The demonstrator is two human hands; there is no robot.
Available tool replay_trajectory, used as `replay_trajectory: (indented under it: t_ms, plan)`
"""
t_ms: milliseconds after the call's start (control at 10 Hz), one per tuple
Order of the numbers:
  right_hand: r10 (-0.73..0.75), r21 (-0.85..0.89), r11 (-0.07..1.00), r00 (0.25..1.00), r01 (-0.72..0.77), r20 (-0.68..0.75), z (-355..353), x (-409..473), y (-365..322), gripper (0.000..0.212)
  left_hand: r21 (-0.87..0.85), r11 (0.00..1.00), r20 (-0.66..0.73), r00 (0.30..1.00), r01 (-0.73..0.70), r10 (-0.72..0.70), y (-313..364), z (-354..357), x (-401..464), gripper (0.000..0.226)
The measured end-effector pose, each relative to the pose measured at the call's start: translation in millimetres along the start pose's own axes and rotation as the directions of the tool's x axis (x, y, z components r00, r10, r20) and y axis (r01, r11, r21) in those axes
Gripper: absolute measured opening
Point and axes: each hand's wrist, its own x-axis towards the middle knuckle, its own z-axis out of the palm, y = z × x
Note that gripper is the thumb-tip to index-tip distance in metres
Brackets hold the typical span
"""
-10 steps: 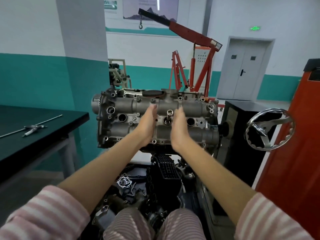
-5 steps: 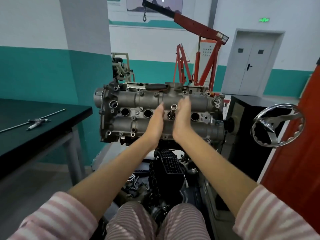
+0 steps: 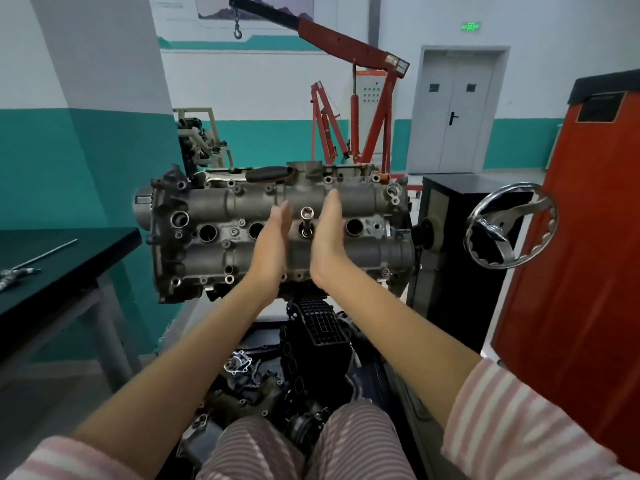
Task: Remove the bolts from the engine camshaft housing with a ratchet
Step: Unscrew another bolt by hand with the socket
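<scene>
Socket extension [image 3: 306, 221] projects from the camshaft housing [image 3: 363, 199] toward the viewer, between both flat palms, left hand [image 3: 273, 242] and right hand [image 3: 327, 233], fingers straight and together.

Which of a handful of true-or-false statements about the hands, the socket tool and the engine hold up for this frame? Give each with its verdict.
1. Both hands, left hand and right hand, are held flat with straight fingers. True.
2. A silver socket extension stands in a hole of the grey cast-metal camshaft housing, between the palms. True.
3. The right hand grips a ratchet handle. False: neither hand grips anything; a black-handled tool lies on top of the engine.
4. The chrome handwheel is left of the engine. False: it is on the right, by the black stand.
5. Thin metal rods lie on the dark table at the left. True.
</scene>
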Motion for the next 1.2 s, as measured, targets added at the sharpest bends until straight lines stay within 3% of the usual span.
replay_trajectory:
  t_ms: [100,200,300,400,500,600,700,800,900,1000,1100,1200]
  plan:
    - [-0.062,-0.118,0.990,0.994,0.072,0.085,1.2,-9.3,29.7,0.060,0.048,0.999,0.064,0.998,0.007,-0.010,14.4,11.1,8.2,0.056]
    - [-0.121,-0.199,0.971,0.989,0.136,0.089,11.5,-4.4,15.9,0.064,-0.020,0.999,0.171,0.985,0.043,-0.039,6.9,16.4,3.3,0.056]
    - [-0.024,-0.074,0.997,0.999,0.027,0.046,13.5,15.7,-11.2,0.067,0.064,0.998,0.143,0.990,-0.010,0.000,-9.0,5.5,-8.9,0.044]
    - [-0.112,-0.042,0.993,0.993,0.113,0.022,16.6,26.6,-37.2,0.062,0.105,0.991,0.048,0.996,-0.086,0.081,-16.5,-9.5,-11.5,0.048]
    - [-0.103,-0.002,0.995,0.995,0.103,-0.009,1.4,25.3,-26.5,0.062,0.018,0.997,-0.003,0.997,-0.077,0.077,0.9,-18.0,10.2,0.051]
    - [-0.016,0.098,0.995,1.000,0.015,0.005,-1.1,9.0,20.8,0.054,0.078,0.996,0.074,0.996,-0.048,0.042,20.6,-5.1,22.1,0.055]
    - [0.166,-0.354,0.920,0.986,-0.166,-0.033,11.6,-4.2,40.6,0.060,0.078,0.997,0.237,0.971,0.012,-0.030,12.8,8.3,10.8,0.057]
    - [0.169,0.093,0.981,0.986,-0.169,0.003,23.4,17.9,23.9,0.070,0.038,0.999,0.254,0.966,0.038,-0.047,-0.8,2.1,-1.8,0.051]
    - [-0.004,0.244,0.970,0.999,-0.008,0.047,6.0,30.2,-25.1,0.068,0.073,0.997,0.105,0.994,0.008,-0.016,-14.6,-9.2,-2.1,0.042]
    - [0.014,0.413,0.910,0.997,-0.045,0.078,3.4,45.7,-46.0,0.061,0.280,0.941,0.028,0.981,-0.190,0.190,-20.7,-17.4,-3.4,0.030]
    - [-0.162,-0.181,0.970,0.987,0.161,0.009,-20.2,39.7,-24.6,0.034,0.469,0.799,0.173,0.926,-0.377,0.335,-10.9,-19.1,10.5,0.042]
    - [-0.334,-0.637,0.684,0.929,0.355,0.158,-37.9,39.2,12.5,0.032,0.677,0.522,0.273,0.836,-0.518,0.475,-0.6,-16.2,26.0,0.031]
